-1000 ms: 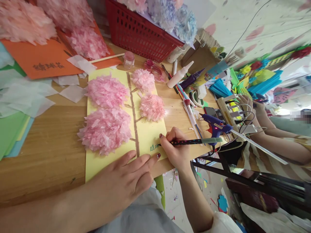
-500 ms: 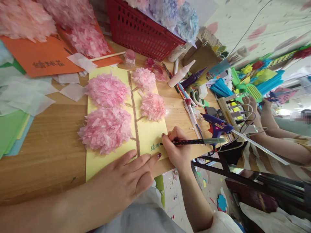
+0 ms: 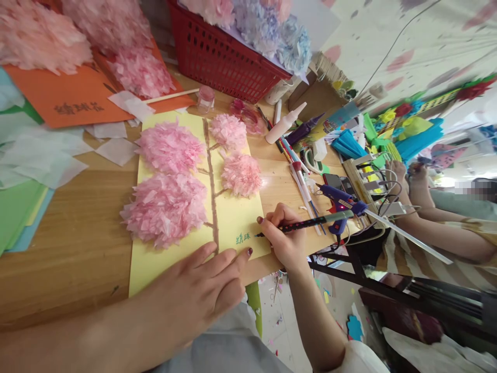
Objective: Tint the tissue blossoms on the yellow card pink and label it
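Note:
My right hand (image 3: 286, 235) grips a dark dotted pen (image 3: 306, 224) with a green end. Its tip is just right of green handwritten characters (image 3: 243, 238) on a yellow sheet (image 3: 238, 215). Fingers spread, my left hand (image 3: 209, 280) lies flat across the sheet's lower edge. Above it, pink tissue-paper flower heads (image 3: 166, 207) sit on both sides of a brown drawn stem (image 3: 212, 191) with short branches. The smaller blooms (image 3: 241, 174) are to the right of the stem.
A red basket (image 3: 229, 62) of paper flowers stands at the back. Orange paper (image 3: 70, 106) and tissue sheets (image 3: 42, 145) lie left. Rightward are a white glue bottle (image 3: 286, 123), a blue glue gun (image 3: 341, 202), a power strip (image 3: 361, 181) and another person's arms (image 3: 438, 223).
The pen tip has come slightly away from the second character, which now shows more fully. My left hand stays flat on the sheet. The whole view has shifted a little.

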